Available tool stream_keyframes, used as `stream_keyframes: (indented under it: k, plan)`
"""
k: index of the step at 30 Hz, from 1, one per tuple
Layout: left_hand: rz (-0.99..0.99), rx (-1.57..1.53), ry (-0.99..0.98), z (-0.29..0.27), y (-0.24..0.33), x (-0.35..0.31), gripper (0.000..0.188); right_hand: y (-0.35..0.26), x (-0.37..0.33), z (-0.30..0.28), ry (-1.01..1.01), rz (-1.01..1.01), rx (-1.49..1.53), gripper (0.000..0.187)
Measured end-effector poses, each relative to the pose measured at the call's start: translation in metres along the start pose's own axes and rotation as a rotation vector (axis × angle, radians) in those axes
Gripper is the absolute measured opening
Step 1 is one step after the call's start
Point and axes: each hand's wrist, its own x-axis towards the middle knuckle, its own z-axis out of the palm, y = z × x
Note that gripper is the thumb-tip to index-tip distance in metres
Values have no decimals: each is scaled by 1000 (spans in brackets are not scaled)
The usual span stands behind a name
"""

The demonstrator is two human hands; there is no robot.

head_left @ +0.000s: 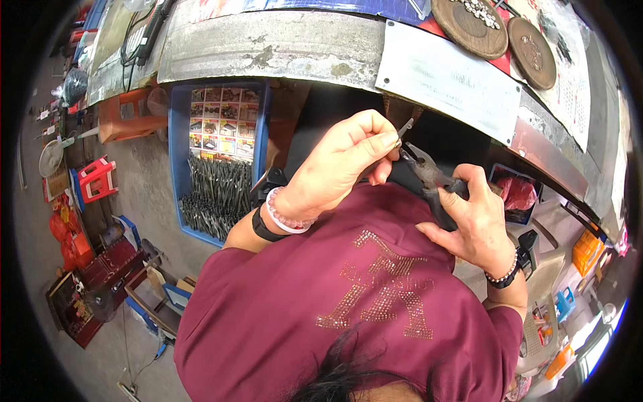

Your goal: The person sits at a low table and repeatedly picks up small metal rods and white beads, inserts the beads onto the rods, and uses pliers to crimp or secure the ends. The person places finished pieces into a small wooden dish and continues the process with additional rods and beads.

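Note:
In front of my chest, my left hand (345,153) is closed, pinching a small thin grey metal piece (406,127) between thumb and fingertips. My right hand (481,221) wraps round the dark handles of a pair of pliers (426,167). Their jaws look slightly apart and point up toward the left fingertips, close to the metal piece. Whether the jaws touch it I cannot tell. Part of what the left hand holds is hidden behind its fingers.
A worn grey workbench (288,50) runs across the top, bearing a white sheet (449,74) and two round wooden dishes, one dish (462,30) with small pale pieces. At left stands a blue crate (177,144) full of thin dark parts. A red stool (98,179) is farther left.

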Motion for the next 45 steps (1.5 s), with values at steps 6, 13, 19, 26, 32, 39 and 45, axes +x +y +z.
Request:
stream_keyframes:
  k: [6,13,19,26,32,39,45]
  plan:
    - [-1,29,3,-1,1,-5,15,-3,2,0,-6,-31,-10,50]
    - [4,79,9,-2,-2,-4,16,-4,1,-3,-41,-30,-37,50]
    - [0,123,32,-1,-2,-5,16,-3,1,-5,-99,-19,-41,50]
    - [-6,174,54,0,-2,-5,15,-3,2,-5,-109,-19,-69,44]
    - [7,199,55,-1,-3,-5,15,-8,1,0,-98,6,-99,38]
    - [4,226,86,-7,-11,-2,15,6,6,6,-285,58,601,50]
    - [-19,163,93,-13,-13,-1,14,-5,-1,9,-271,120,124,48]
